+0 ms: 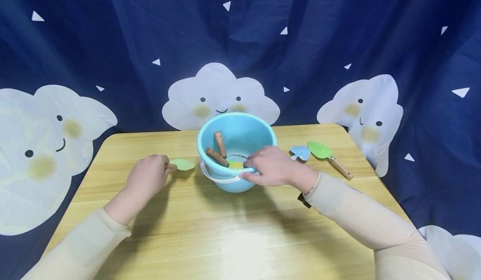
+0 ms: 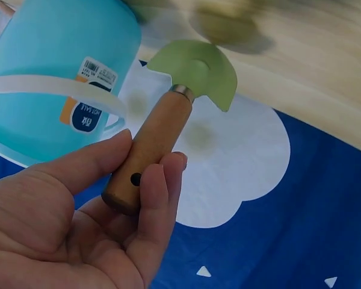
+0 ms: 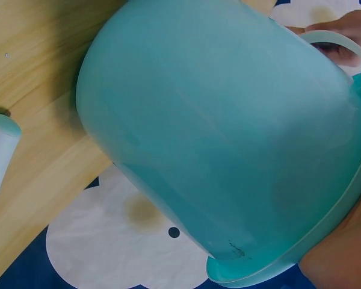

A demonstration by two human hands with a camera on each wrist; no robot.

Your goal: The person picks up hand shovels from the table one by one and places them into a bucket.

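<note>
Head view: left hand grips pale-green trowel, fingers curled, long axis running right toward bucket; right hand clasps bucket's near-right.

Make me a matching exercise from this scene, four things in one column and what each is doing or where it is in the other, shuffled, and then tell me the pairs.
1. left hand
2. right hand
3. bucket
4. blue shovel

A. lying on the table, right of the bucket in the head view
B. has wooden handles leaning inside it
C. gripping a green tool
D. holding the bucket's near rim

Pairs: 1-C, 2-D, 3-B, 4-A
</note>
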